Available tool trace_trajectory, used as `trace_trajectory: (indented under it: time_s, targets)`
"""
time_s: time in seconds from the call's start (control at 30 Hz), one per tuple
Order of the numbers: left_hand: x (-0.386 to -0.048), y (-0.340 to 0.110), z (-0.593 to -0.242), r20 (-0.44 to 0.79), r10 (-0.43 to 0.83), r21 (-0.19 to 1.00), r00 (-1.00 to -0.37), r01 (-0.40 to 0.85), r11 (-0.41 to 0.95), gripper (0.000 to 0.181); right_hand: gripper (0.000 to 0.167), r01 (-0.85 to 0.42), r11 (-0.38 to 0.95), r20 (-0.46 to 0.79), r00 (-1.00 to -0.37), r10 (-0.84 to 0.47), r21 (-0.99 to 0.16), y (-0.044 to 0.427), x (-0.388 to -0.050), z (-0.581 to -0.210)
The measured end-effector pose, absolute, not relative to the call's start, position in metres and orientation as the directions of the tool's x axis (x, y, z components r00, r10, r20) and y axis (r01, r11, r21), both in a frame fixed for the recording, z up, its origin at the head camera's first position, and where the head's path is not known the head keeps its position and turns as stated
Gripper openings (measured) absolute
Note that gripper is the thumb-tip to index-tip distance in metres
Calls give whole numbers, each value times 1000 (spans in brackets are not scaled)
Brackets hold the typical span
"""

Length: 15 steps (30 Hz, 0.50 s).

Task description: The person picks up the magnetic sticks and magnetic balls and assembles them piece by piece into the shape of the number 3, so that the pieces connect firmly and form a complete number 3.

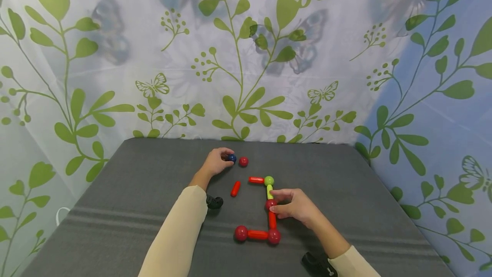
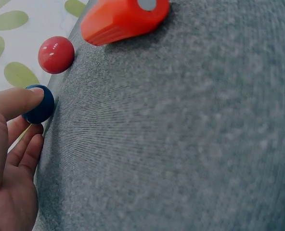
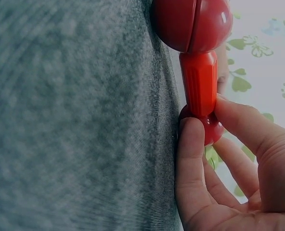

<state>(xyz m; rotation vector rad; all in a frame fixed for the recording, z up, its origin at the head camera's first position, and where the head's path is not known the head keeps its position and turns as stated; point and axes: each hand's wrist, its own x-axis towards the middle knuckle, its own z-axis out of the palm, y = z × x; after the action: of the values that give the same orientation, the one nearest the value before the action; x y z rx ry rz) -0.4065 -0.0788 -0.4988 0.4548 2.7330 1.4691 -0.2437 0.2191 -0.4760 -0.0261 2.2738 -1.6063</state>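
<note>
At the far side of the table my left hand (image 1: 216, 161) pinches a blue ball (image 1: 232, 158) between thumb and fingers. A loose red ball (image 1: 244, 161) lies just right of it. My right hand (image 1: 297, 205) grips the middle red ball (image 1: 270, 203) of a linked chain of sticks and balls. From that ball, a yellow-green stick (image 1: 270, 191) runs up to a yellow-green ball (image 1: 269, 181), with a red stick (image 1: 256, 180) pointing left. Below, another red stick (image 3: 199, 83) joins a corner ball (image 1: 274, 236); a further stick (image 1: 257, 234) ends at a red ball (image 1: 241, 233).
A loose red stick (image 1: 235, 189) lies between the left forearm and the chain. The grey cloth-covered table (image 1: 127, 183) meets a leaf-patterned curtain (image 1: 246, 54) at the back. Black wrist devices (image 1: 214, 202) sit at both wrists.
</note>
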Motion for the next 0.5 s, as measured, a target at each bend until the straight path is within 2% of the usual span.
trace_trajectory:
  time_s: [0.5]
  targets:
    - [-406, -76, -500, 133, 253, 793, -958, 256, 554, 29, 59, 184, 349, -271, -937, -221, -919, 219, -244, -476]
